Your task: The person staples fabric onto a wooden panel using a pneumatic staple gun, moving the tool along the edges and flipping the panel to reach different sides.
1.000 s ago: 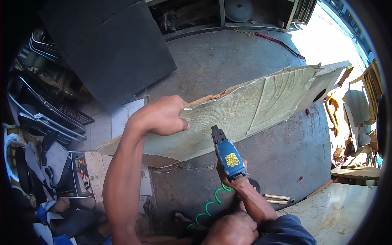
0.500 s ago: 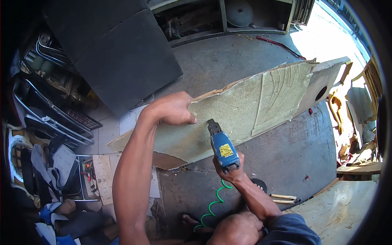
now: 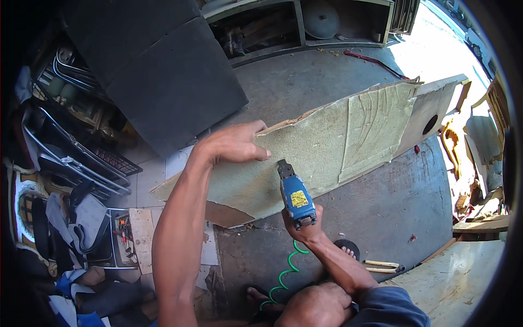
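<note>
My right hand (image 3: 306,226) is wrapped round the handle of a blue pneumatic stapler (image 3: 297,193) with a yellow label. Its dark nose points away from me, at the face of a long board (image 3: 376,122) covered in pale, wrinkled fabric; whether it touches cannot be told. From the stapler's underside a coiled green air hose (image 3: 284,279) runs down past my foot. My left hand (image 3: 237,143) grips the board's upper edge, thumb on the fabric side and fingers hidden behind. The board's right end is bare, with a dark oval hole.
A large dark panel (image 3: 174,82) stands at the far left. Metal-framed chairs (image 3: 76,158) and fabric scraps (image 3: 81,283) crowd the left side. Pincers with pale handles (image 3: 381,266) lie on the floor at right, beside a worn wooden surface (image 3: 457,283). Open shelving (image 3: 299,27) lines the back.
My left thumb and index finger have spread apart slightly at the board's edge. The stapler and board stay nearly in place, and the view has shifted slightly.
</note>
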The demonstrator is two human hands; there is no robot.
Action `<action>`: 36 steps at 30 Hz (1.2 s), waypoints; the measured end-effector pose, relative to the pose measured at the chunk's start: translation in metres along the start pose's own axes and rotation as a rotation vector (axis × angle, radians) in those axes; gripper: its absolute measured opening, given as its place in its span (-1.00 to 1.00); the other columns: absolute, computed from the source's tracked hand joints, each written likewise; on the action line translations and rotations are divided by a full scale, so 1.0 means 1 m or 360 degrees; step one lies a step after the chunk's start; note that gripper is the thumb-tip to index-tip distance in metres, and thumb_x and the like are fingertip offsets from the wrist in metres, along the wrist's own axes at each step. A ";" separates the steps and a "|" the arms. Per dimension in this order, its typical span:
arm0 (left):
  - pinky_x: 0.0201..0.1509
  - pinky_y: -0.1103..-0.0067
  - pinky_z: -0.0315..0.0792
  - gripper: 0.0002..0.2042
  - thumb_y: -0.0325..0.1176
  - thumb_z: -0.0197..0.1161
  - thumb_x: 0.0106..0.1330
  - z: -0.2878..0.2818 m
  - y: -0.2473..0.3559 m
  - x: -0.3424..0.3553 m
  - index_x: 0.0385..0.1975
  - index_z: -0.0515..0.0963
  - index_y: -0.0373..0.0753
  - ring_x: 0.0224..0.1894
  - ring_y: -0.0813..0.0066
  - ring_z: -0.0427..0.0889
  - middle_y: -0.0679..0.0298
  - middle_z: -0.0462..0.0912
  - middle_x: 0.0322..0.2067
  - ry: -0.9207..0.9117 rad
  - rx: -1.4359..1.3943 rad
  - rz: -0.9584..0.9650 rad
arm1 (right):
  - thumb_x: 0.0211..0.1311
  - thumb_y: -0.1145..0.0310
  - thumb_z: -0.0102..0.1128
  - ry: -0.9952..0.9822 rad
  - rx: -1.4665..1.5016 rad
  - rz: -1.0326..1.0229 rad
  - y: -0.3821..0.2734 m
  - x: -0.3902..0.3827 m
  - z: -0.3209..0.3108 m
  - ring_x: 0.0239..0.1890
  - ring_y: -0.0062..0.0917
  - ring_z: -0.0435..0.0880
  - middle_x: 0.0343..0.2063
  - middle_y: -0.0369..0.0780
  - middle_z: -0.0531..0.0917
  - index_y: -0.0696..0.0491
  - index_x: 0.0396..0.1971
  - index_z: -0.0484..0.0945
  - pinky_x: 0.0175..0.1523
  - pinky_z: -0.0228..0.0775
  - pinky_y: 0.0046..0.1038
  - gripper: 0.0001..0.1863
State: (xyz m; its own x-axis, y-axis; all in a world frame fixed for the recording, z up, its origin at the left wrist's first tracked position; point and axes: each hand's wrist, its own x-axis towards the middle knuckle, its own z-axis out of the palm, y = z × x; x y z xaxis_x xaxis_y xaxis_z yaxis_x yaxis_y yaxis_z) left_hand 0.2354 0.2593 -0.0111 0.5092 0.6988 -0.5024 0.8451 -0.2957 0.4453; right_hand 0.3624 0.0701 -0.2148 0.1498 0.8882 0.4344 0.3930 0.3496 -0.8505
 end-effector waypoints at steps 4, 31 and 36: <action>0.18 0.32 0.36 -0.47 -0.14 0.37 0.16 -0.004 -0.003 0.004 0.11 0.51 -0.27 0.09 0.15 0.60 -0.03 0.66 -0.04 -0.0061 -0.0035 0.0002 | -0.04 0.50 0.42 0.0000 0.0135 -0.0005 -0.016 -0.002 0.013 -0.43 -0.15 0.77 -0.50 -0.04 0.69 0.21 0.00 0.47 -0.36 0.58 -0.31 -0.47; 0.24 0.39 0.41 -0.35 0.01 0.40 0.22 -0.030 -0.123 -0.081 0.24 0.49 -0.26 0.16 0.19 0.59 0.01 0.64 0.08 -0.0260 -0.0075 -0.0215 | -0.03 0.48 0.43 -0.0069 0.0255 0.0099 -0.059 -0.019 0.067 -0.40 -0.12 0.77 -0.48 0.00 0.70 0.17 -0.03 0.47 -0.37 0.58 -0.27 -0.50; 0.21 0.35 0.42 -0.39 0.09 0.28 0.31 -0.024 -0.125 -0.078 0.22 0.49 -0.22 0.14 0.17 0.59 0.01 0.64 0.06 -0.0104 -0.0066 -0.0079 | -0.03 0.51 0.40 -0.0068 0.0242 0.0131 -0.065 -0.013 0.089 -0.38 -0.10 0.77 -0.48 -0.01 0.70 0.16 0.00 0.46 -0.34 0.58 -0.26 -0.48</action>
State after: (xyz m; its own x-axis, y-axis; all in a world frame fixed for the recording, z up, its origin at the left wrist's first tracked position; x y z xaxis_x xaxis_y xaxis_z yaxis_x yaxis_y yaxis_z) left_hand 0.0860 0.2572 -0.0092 0.4776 0.6677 -0.5711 0.8627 -0.2334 0.4486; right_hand 0.2545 0.0626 -0.1912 0.1358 0.9265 0.3509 0.2390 0.3131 -0.9191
